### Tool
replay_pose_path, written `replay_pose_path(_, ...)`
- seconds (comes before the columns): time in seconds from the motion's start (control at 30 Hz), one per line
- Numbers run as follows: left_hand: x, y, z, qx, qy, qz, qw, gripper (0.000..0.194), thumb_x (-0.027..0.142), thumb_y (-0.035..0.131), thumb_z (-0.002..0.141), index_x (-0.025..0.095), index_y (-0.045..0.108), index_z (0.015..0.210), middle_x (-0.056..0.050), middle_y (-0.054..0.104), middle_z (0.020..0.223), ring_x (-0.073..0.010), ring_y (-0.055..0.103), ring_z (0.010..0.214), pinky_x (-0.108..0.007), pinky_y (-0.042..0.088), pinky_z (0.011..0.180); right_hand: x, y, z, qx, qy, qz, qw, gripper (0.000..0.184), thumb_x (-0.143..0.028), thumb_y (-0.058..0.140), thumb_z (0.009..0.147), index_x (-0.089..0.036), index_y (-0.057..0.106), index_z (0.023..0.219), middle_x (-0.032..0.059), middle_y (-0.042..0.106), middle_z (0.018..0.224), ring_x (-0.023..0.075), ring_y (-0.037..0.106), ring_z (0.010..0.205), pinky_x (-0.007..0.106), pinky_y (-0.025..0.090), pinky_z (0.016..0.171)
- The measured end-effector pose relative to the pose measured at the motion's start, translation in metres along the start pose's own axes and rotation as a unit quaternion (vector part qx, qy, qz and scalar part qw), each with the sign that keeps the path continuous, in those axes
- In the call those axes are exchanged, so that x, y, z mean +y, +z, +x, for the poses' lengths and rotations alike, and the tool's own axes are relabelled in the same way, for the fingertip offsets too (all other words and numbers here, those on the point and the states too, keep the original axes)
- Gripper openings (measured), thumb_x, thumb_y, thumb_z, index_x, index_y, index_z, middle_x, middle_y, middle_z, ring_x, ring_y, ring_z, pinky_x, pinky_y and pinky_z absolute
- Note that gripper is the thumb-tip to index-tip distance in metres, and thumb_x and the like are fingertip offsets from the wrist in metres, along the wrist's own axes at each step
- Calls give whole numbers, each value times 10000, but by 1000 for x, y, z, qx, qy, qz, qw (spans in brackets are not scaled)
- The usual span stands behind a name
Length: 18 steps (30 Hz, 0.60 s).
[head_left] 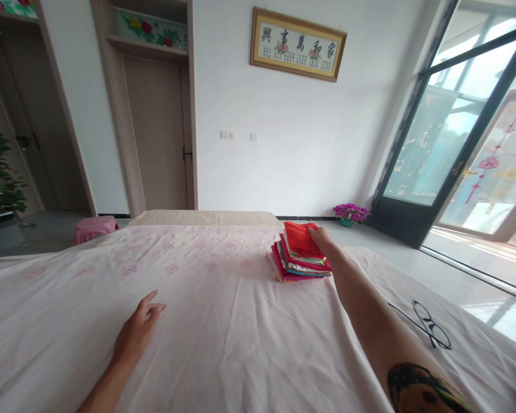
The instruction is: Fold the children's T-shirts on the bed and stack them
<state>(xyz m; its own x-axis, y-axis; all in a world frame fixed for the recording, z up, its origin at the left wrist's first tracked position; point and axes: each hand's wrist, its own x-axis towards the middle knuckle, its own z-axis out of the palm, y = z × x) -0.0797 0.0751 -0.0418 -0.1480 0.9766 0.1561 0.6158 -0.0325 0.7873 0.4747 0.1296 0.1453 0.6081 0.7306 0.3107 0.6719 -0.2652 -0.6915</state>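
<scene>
A pile of folded cloths (298, 267) in red, pink, white and teal lies on the pale sheet (215, 327), right of centre. On top is a bright red-orange folded cloth (300, 240). My right hand (321, 238) reaches out to the right edge of this top cloth and grips it, thumb above; the other fingers are largely hidden. Over the sheet on the left, my left hand (137, 327) holds nothing, its thumb and index finger apart and the rest loosely curled.
Black-framed glasses (430, 327) lie on the sheet to the right of my right forearm. Beyond the sheet's far edge stand a pink stool (95, 228) at left and a pot of purple flowers (350, 213) at right. A glass door (438, 137) stands at far right.
</scene>
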Motion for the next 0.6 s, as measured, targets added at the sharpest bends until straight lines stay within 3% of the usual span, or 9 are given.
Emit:
replay_pose_path(0.1,4,-1,-2,0,-2,7,1000,506,476,385,906,268,411,1367,-13,732,1119,-213,669,1044,-300,455,944,-4,0,-1,28,11,-59,998,523,-383,508,893,-75,541,1314,263,536,1321,356,478,1265,495,353,1038)
replay_pose_path(0.2,7,-1,-3,-2,1,16,1000,496,472,396,901,280,419,1358,-10,727,1134,-214,672,1037,-295,457,935,-8,6,-10,30,-70,-148,986,567,-447,383,965,-202,380,1476,146,351,1535,304,245,1437,511,181,1153)
replay_pose_path(0.27,7,-1,-3,-3,2,22,1000,490,466,401,898,287,429,1354,-6,725,1143,-212,675,1031,-288,457,933,-9,13,-15,-5,-140,-222,965,547,-475,302,995,-259,356,1494,74,323,1567,266,169,1469,506,129,1174)
replay_pose_path(0.43,3,0,0,-12,11,34,999,463,451,407,891,283,484,1315,-5,725,1145,-197,684,1000,-265,468,900,-6,29,-9,-165,-249,-298,907,492,-371,220,1022,-268,419,1460,58,385,1539,242,298,1423,487,253,1134)
replay_pose_path(0.6,-3,2,3,-15,24,33,999,432,436,413,884,264,546,1258,-17,725,1137,-186,687,988,-255,483,878,-5,44,11,-196,-268,-303,893,471,-368,235,1014,-288,521,1379,58,455,1493,264,414,1353,489,335,1082)
